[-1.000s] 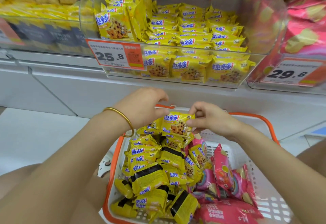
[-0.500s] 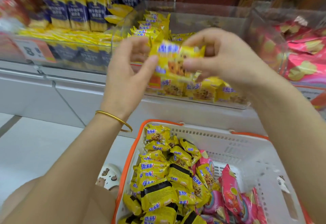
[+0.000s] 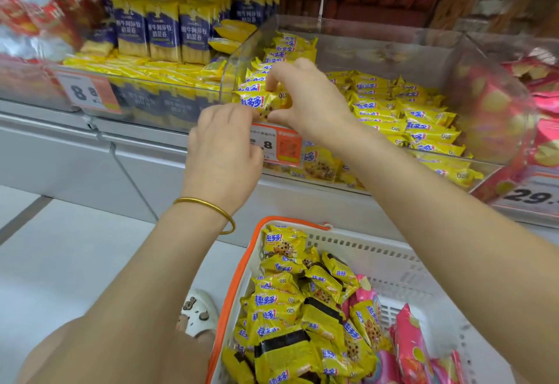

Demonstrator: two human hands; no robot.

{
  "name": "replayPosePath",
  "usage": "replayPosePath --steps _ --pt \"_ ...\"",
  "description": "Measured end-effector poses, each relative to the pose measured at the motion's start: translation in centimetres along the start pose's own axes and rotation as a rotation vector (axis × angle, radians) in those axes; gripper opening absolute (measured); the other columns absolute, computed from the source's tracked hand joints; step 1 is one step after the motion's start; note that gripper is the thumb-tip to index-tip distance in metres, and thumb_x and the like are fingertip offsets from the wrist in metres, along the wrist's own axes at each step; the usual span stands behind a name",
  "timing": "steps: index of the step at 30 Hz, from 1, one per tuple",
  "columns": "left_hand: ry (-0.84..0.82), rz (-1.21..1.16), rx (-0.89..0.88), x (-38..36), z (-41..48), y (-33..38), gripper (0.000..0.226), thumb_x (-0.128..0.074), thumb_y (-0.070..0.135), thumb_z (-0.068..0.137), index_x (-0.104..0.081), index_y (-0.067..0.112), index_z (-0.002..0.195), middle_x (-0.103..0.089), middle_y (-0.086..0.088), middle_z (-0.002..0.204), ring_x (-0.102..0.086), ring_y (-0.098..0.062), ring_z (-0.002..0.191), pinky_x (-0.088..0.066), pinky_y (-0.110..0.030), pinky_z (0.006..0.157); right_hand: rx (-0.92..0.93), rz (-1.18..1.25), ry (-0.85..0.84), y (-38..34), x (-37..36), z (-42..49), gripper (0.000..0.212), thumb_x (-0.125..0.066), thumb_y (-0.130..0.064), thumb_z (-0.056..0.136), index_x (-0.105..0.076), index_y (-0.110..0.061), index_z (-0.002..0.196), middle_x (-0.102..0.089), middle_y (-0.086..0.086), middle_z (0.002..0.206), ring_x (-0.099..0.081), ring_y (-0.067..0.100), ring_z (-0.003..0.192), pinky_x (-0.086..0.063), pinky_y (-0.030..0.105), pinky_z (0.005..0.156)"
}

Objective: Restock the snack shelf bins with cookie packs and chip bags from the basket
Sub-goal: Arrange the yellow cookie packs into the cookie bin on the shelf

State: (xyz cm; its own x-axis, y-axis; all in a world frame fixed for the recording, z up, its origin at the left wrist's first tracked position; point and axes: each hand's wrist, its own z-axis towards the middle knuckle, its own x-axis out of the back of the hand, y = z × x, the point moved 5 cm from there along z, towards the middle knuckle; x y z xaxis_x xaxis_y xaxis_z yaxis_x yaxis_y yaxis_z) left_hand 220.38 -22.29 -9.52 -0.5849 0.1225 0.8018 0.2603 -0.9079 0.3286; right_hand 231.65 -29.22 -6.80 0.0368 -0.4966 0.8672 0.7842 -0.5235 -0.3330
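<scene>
- Both hands are on one yellow cookie pack. The right hand pinches its right end, thumb under and fingers on top. The left hand has its fingertips curled onto the lower left edge.
- So neither hand is loose, both are clamped on that same pack.
- The pack sits right at the front left corner of the clear bin, just above the front wall and the orange price tag. Can't tell whether it's touching the packs under it.
- The bin is already pretty loaded with the same yellow packs, stacked in rows, with a taller pile at the left.
- There's a gold bangle on the left wrist.
- Down below, the white basket with the orange rim holds a heap of cookie packs on its left side and pink chip bags on the right.
- The bin to the right has more pink chip bags. To the left stand blue and yellow packs.
- A white shoe pokes out beside the basket.
</scene>
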Motion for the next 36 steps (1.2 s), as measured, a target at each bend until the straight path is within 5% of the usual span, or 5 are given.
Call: replayPosePath --steps 9,14,18,26,36 --pt "-0.015 0.082 -0.029 -0.8 -0.4 0.4 0.049 -0.05 0.006 0.081 -0.053 0.012 0.13 -0.047 -0.009 0.135 -0.034 -0.031 0.128 -0.032 -0.047 0.097 -0.027 0.024 0.004 0.3 1.7 -1.4 0.04 -0.07 -0.026 0.083 -0.055 -0.026 0.12 -0.045 0.003 0.118 -0.057 0.024 0.097 -0.048 0.042 0.086" --pt "0.103 0.121 -0.098 0.2 -0.9 1.1 0.05 -0.038 0.015 0.074 -0.06 0.006 0.118 -0.055 -0.017 0.122 -0.044 -0.04 0.114 -0.04 -0.05 0.086 0.0 0.275 0.173 0.8 6.3 -8.2 0.021 -0.066 -0.011 0.081 -0.063 -0.022 0.098 -0.055 -0.004 0.087 -0.057 0.01 0.071 -0.047 0.022 0.069" --pt "0.118 0.092 -0.225 0.4 -1.9 3.5 0.044 -0.038 0.015 0.076 -0.063 0.006 0.111 -0.059 -0.015 0.112 -0.049 -0.04 0.105 -0.042 -0.049 0.083 -0.139 0.329 -0.195 3.8 0.8 -13.0 0.016 -0.064 -0.008 0.085 -0.063 -0.023 0.09 -0.063 -0.004 0.072 -0.063 0.01 0.062 -0.045 0.016 0.055" --pt "0.056 0.04 -0.36 -1.1 -2.9 5.6 0.025 -0.048 0.004 0.079 -0.065 0.002 0.098 -0.058 -0.019 0.107 -0.052 -0.04 0.098 -0.039 -0.049 0.079 -0.449 -0.038 -0.788 14.0 -17.0 -21.0 0.028 -0.059 -0.031 0.091 -0.057 -0.012 0.112 -0.062 0.007 0.113 -0.057 0.024 0.103 -0.046 0.033 0.082" --pt "0.099 0.036 -0.364 -1.5 -2.2 5.5 0.024 -0.051 0.001 0.078 -0.065 0.001 0.097 -0.056 -0.021 0.104 -0.05 -0.04 0.093 -0.037 -0.045 0.076 -0.462 -0.219 -0.618 14.0 -20.0 -22.9 0.033 -0.056 -0.022 0.091 -0.047 -0.018 0.123 -0.053 0.008 0.119 -0.06 0.031 0.101 -0.049 0.036 0.07"
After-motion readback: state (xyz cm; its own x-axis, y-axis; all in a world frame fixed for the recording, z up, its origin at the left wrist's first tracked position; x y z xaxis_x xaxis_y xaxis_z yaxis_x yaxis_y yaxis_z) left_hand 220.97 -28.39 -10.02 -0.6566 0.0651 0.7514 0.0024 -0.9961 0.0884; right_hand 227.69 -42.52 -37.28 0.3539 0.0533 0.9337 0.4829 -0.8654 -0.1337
